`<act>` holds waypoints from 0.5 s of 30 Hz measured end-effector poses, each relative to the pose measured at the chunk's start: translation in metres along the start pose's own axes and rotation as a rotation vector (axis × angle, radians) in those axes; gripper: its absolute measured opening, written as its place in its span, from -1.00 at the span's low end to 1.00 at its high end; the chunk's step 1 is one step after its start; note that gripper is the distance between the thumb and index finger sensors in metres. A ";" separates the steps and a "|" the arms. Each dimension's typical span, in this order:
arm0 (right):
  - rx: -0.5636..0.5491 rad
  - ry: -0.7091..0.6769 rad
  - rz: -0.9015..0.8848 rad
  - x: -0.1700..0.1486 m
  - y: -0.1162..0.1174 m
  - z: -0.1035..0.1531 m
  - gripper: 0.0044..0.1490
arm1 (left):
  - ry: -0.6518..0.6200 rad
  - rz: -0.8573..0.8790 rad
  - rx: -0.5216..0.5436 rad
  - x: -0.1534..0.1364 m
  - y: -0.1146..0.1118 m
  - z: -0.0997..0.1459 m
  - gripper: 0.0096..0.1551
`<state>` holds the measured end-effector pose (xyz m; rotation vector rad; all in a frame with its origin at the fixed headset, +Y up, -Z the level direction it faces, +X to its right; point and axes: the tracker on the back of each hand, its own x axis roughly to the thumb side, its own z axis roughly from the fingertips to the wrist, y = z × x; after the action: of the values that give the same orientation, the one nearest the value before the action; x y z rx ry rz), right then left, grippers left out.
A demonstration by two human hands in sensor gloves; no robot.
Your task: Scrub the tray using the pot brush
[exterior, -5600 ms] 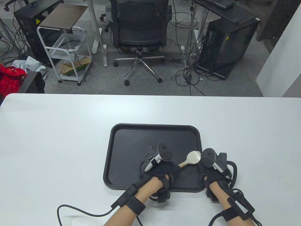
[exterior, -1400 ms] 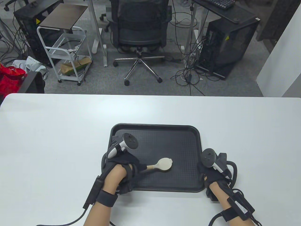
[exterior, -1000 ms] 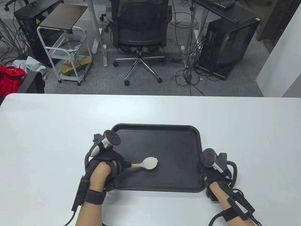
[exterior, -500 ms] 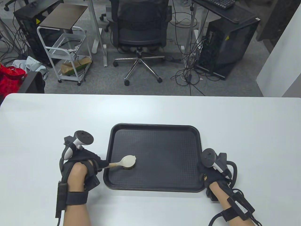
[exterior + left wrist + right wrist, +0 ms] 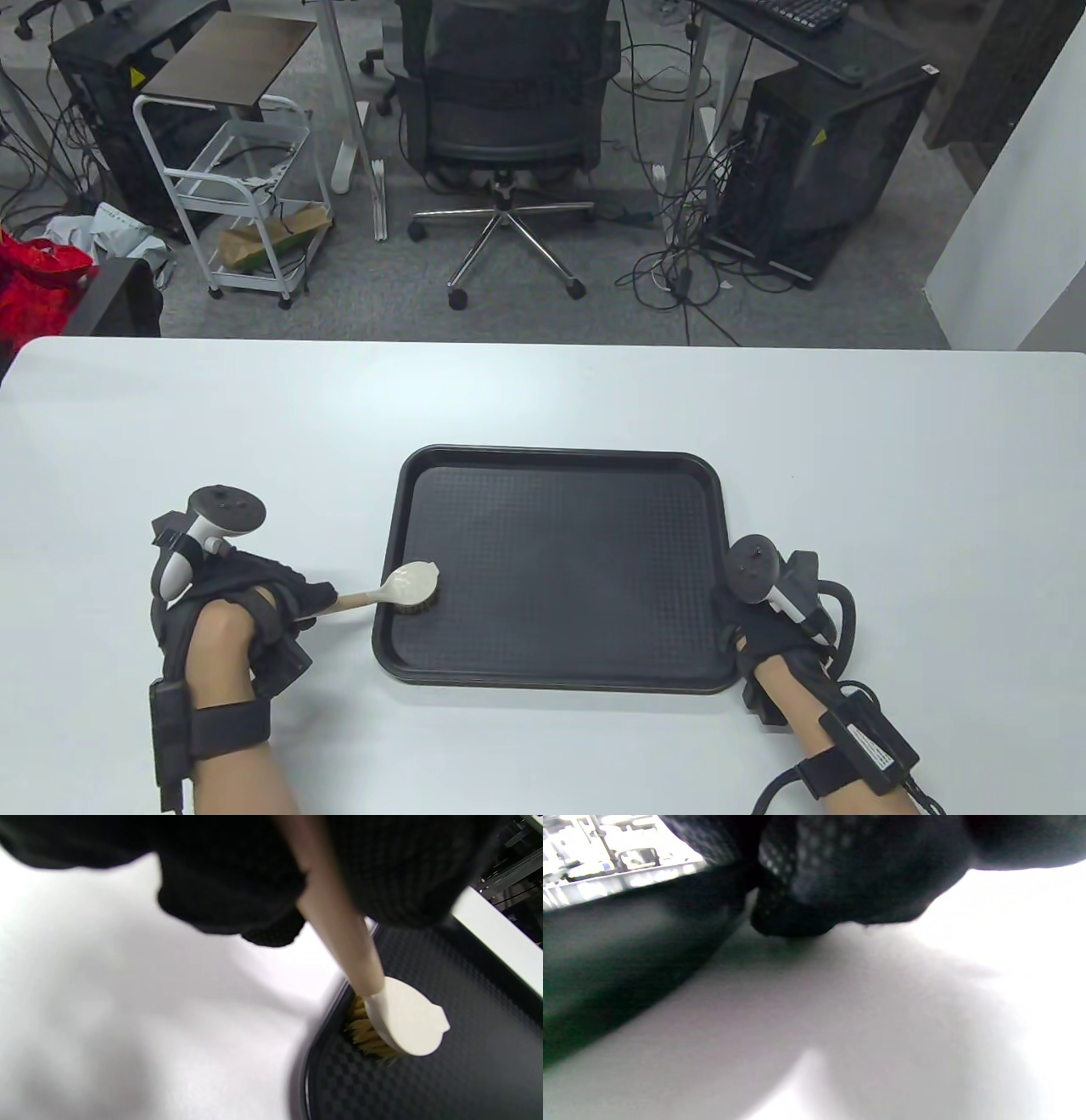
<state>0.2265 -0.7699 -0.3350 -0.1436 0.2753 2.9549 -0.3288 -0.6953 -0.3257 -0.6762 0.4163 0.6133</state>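
Note:
A black textured tray lies on the white table. My left hand is left of the tray and grips the wooden handle of a pot brush. The brush's cream head rests bristles-down just inside the tray's left rim; the left wrist view shows the brush with yellow bristles on the tray. My right hand rests at the tray's right front corner, fingers against the rim; the right wrist view shows those fingers beside the tray's side.
The white table stretches wide around the tray. Glove cables trail off the front edge. Beyond the far edge stand an office chair, a white cart and computer towers.
My left hand has dragged the brush leftward across the tray floor, from the middle to the left rim. The hand now sits off the tray on the table. The right hand has not moved.

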 end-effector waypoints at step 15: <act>-0.002 -0.001 0.001 0.000 0.000 0.000 -0.24 | -0.560 -0.075 -0.150 0.147 -0.095 0.008 -0.29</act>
<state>0.2263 -0.7699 -0.3351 -0.1430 0.2717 2.9559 -0.1562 -0.6917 -0.3566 -0.6278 -0.1763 0.7363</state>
